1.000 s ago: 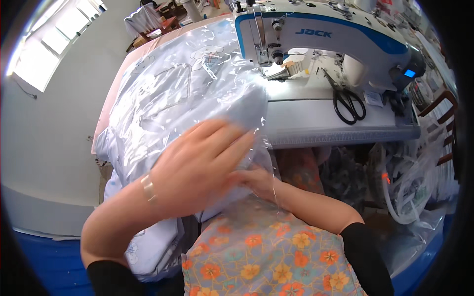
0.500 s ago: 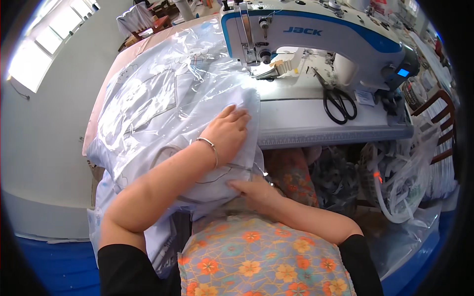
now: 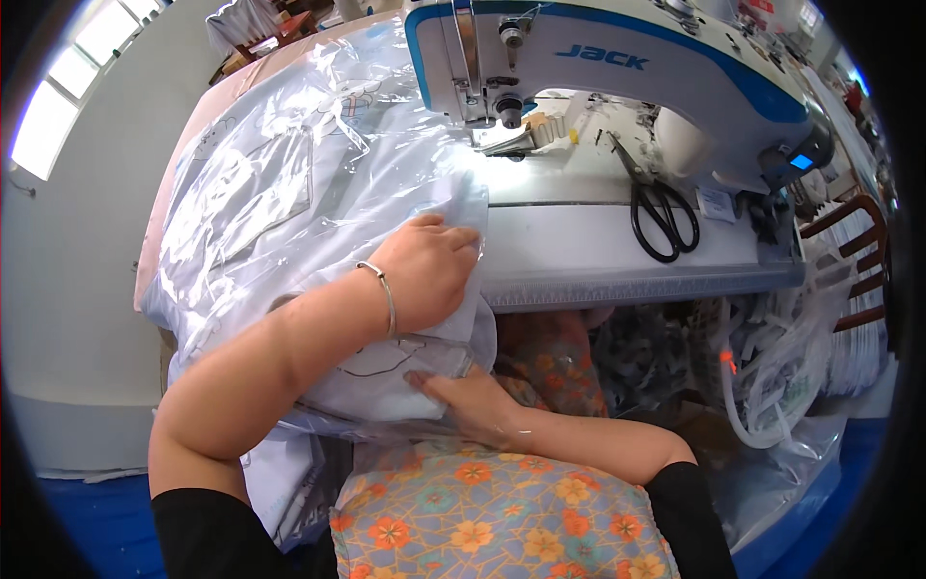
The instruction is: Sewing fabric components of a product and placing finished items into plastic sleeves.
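Note:
A pale blue-white fabric piece point(image 3: 309, 275), printed with thin line drawings, spreads over the left of the table under shiny clear plastic film point(image 3: 280, 164). My left hand point(image 3: 429, 270), a thin bangle at its wrist, is closed on the fabric near its right edge, fingers bent. Nearer to my body, my right hand point(image 3: 473, 400) pinches the fabric's hanging near part; its thumb lies on top, its other fingers are mostly hidden. Just beyond my left hand stands a white and blue sewing machine point(image 3: 617, 68), its needle area lit over the fabric's edge.
Black-handled scissors point(image 3: 664, 217) lie on the machine bed, right of the fabric. A ruler strip point(image 3: 637, 285) runs along the table's front edge. Below right are a plastic basket point(image 3: 748, 386) with clear bags and a heap of dark scraps point(image 3: 637, 357). A wooden chair point(image 3: 858, 251) stands beyond.
The view has shifted slightly. My left hand's fingers have curled in from a flatter pose. My right hand has come left and a little nearer with the fabric's near edge.

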A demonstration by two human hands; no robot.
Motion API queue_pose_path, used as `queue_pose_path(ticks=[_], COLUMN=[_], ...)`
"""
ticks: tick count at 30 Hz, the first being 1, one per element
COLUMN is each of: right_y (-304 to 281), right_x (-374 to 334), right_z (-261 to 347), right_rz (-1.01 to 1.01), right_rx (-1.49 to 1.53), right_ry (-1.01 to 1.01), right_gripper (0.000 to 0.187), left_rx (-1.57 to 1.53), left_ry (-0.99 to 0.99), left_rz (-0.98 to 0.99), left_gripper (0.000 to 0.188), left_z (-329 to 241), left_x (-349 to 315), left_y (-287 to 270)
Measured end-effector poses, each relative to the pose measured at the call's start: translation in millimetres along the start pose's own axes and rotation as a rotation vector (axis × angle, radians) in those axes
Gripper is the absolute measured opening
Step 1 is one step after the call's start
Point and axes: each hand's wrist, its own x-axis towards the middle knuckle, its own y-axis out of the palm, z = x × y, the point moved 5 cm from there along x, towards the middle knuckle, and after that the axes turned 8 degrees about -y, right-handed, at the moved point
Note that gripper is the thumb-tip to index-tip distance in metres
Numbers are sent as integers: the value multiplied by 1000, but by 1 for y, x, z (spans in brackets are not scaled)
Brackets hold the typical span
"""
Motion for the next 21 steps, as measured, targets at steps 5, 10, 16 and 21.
queue_pose_path(ticks=[5, 10, 16, 21], right_y=[-11, -27, -41, -34], right_x=[-5, 9, 18, 11], right_z=[27, 52, 42, 39], right_rz=[-60, -41, -213, -152], right_rx=[-29, -607, -210, -106], right_ry=[2, -198, 17, -17], right_gripper=[35, 37, 38, 43], left_rx=[-138, -127, -36, -37], left_ry=[-46, -93, -147, -200], left_rz=[-163, -51, -37, -111], left_gripper=[43, 50, 55, 56], left_z=[15, 22, 29, 36], left_x=[12, 26, 32, 37], left_y=[-6, 1, 8, 10])
